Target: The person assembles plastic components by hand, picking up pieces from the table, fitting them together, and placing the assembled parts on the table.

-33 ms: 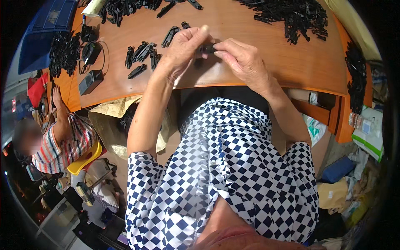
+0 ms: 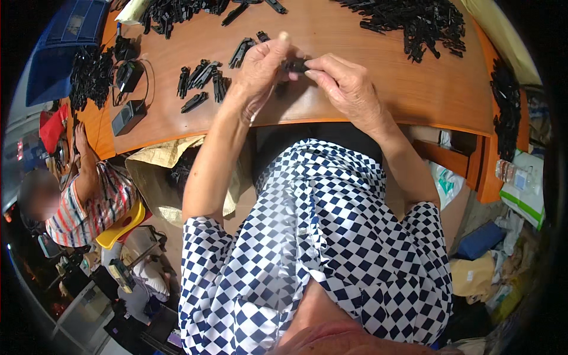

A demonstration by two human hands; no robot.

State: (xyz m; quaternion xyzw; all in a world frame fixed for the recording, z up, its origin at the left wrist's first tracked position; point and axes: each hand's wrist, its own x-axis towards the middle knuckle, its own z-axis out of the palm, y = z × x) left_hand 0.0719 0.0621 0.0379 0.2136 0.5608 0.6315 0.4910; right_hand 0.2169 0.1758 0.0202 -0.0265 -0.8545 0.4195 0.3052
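Above the near part of the wooden table (image 2: 378, 89), both of my hands meet at a small black plastic part (image 2: 297, 65). My left hand (image 2: 263, 65) is closed around one end of it, with the thumb pointing up. Thumb and forefinger of my right hand (image 2: 343, 83) pinch its other end. My fingers cover much of the part, so its full shape is hidden. Left of my left hand lie several black clip-like pieces (image 2: 204, 74), apart from my fingers. Another few black pieces (image 2: 241, 52) rest just beyond that wrist.
Heaps of black parts lie at the far right (image 2: 420, 29), far left (image 2: 171, 15) and right edge (image 2: 504, 106). A black box-shaped device (image 2: 128, 117) with a cable and a blue crate (image 2: 53, 71) stand left. Another person in a striped shirt (image 2: 112, 201) sits there.
My left hand and its thumb have shifted slightly left and up. The black part has moved a little with the fingers. My right hand stays almost in place.
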